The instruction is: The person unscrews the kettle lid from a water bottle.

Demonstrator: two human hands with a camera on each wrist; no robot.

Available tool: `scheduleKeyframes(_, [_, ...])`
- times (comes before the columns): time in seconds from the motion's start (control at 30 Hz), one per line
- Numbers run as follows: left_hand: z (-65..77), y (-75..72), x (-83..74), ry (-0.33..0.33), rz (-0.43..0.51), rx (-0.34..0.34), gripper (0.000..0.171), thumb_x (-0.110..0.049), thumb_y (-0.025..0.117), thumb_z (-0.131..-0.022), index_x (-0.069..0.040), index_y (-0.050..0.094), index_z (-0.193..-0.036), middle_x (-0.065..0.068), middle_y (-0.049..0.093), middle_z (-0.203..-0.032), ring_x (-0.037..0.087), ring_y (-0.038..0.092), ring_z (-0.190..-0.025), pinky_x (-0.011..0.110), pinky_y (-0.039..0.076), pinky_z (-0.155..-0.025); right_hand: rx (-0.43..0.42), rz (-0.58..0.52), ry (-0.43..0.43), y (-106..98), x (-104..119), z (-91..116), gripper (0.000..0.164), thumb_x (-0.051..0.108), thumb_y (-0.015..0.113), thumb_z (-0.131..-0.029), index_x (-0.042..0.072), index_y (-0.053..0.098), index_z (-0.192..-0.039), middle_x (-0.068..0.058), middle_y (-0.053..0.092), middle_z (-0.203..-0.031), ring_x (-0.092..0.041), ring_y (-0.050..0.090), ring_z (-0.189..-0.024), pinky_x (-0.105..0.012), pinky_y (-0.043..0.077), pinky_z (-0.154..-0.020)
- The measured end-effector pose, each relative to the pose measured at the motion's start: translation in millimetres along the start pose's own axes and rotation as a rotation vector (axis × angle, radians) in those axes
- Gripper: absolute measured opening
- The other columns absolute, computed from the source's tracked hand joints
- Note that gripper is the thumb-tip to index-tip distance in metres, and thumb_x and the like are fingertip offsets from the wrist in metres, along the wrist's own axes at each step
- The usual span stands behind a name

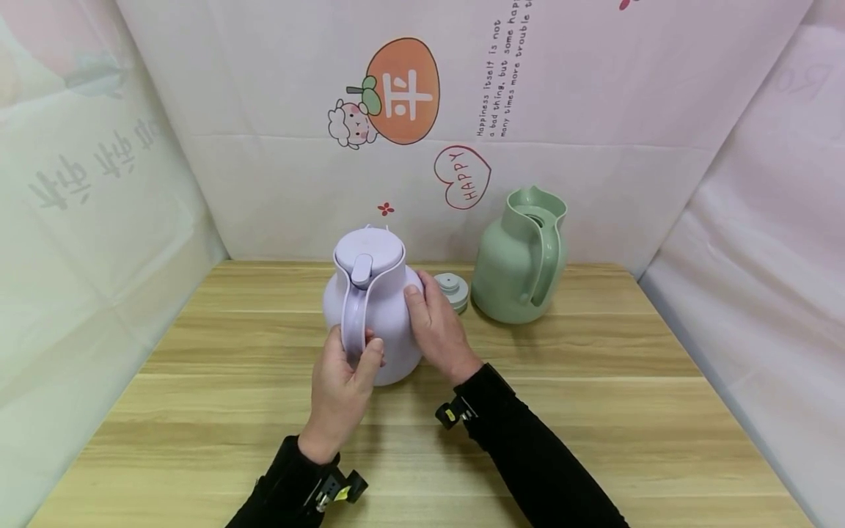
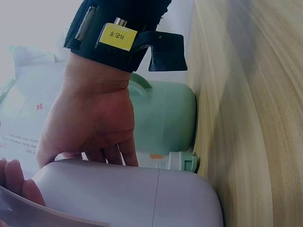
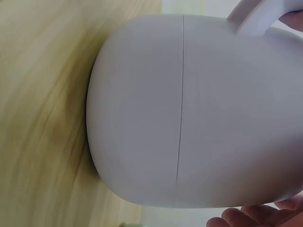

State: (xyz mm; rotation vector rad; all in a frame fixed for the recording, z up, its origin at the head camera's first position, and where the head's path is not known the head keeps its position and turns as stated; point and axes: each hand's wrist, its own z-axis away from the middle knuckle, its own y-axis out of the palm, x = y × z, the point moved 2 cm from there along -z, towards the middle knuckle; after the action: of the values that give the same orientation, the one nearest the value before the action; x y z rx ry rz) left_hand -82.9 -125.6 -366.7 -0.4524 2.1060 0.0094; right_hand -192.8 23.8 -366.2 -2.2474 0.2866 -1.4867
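A lavender thermos jug [image 1: 389,323] stands upright in the head view, its lid [image 1: 370,251] seated on top. My left hand [image 1: 343,389] grips the jug's handle [image 1: 354,319], with the thumb along its right side. Against the right side of the jug's body lies my right hand [image 1: 441,326], thumb and fingers stretched along the surface; in the left wrist view its fingertips are hidden behind the jug. The right wrist view shows the jug's lower body [image 3: 142,113] close to the wood, but whether its base touches cannot be told.
To the right at the back stands a green thermos jug [image 1: 518,264] with an open top. Between the two jugs sits a grey-green round stopper [image 1: 452,290]. Everything is on a wooden table [image 1: 574,433], with printed cloth [image 1: 277,132] behind and at both sides.
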Motion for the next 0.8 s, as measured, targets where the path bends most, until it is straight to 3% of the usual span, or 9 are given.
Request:
scheduleKeyframes(0.13, [-1.5,0.5,-0.4,-0.018,0.007,-0.001,0.015,-0.014,0.066,-0.102,-0.005,0.060,-0.112,0.002,0.065,-0.084,0.012,0.065,-0.074,0.027,0.052,-0.062,0.009,0.007,-0.023,-3.6,1.8,-2.3,0.061,0.051,0.032,-0.112,0.009,0.039,-0.156,-0.011,0.057,-0.144,-0.025,0.059,-0.128,-0.050,0.049,-0.109])
scheduleKeyframes(0.33, [-3.2,1.0,-0.5,-0.036,0.021,-0.008,0.014,-0.016,0.068,-0.102,-0.007,0.062,-0.111,0.003,0.065,-0.086,0.012,0.067,-0.070,0.029,0.054,-0.058,0.008,0.052,0.000,-11.9,5.4,-8.0,0.066,0.049,0.033,-0.111,0.004,0.035,-0.160,-0.019,0.049,-0.156,-0.032,0.050,-0.143,-0.052,0.043,-0.116])
scheduleKeyframes(0.57, [-5.9,2.5,-0.3,-0.011,-0.002,-0.026,0.012,-0.017,0.069,-0.101,-0.008,0.063,-0.106,0.001,0.062,-0.077,0.011,0.062,-0.065,0.028,0.050,-0.055,-0.027,0.140,0.010,-30.3,15.5,-20.2,0.069,0.055,0.031,-0.110,0.007,0.039,-0.160,-0.015,0.050,-0.157,-0.031,0.050,-0.144,-0.052,0.040,-0.117])
scheduleKeyframes(0.8, [-6.7,2.4,-1.1,-0.036,-0.053,-0.050,0.015,-0.019,0.071,-0.100,-0.008,0.060,-0.102,0.001,0.060,-0.078,0.012,0.059,-0.069,0.028,0.048,-0.059,-0.035,0.170,-0.092,-51.4,37.8,-35.4,0.069,0.053,0.030,-0.111,0.004,0.041,-0.158,-0.016,0.045,-0.161,-0.029,0.042,-0.150,-0.049,0.034,-0.122])
